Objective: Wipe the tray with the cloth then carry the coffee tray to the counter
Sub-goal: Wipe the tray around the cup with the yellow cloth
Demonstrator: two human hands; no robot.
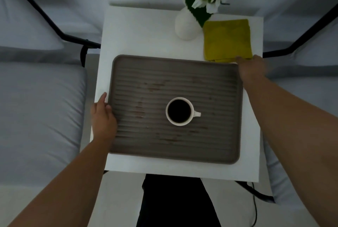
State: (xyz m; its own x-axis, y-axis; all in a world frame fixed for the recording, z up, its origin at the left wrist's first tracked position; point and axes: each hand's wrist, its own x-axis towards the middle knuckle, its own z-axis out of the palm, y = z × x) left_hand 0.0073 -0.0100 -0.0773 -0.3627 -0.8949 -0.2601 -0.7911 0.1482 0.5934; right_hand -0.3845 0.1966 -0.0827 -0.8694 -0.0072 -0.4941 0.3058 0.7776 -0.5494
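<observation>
Touching right hand (253,67), cloth (227,40), left hand (103,117) on tray (215,144)

Grey ribbed tray (175,84) sits on white table (139,32); brownish stains on its ribs. White cup (180,111) of dark coffee stands near tray centre, handle to the right. Left hand (102,117) rests on tray's left rim. Right hand (251,69) at tray's far right corner, fingertips touching near edge of folded yellow cloth (227,40). White vase (185,25) with leaves just left of cloth.
</observation>
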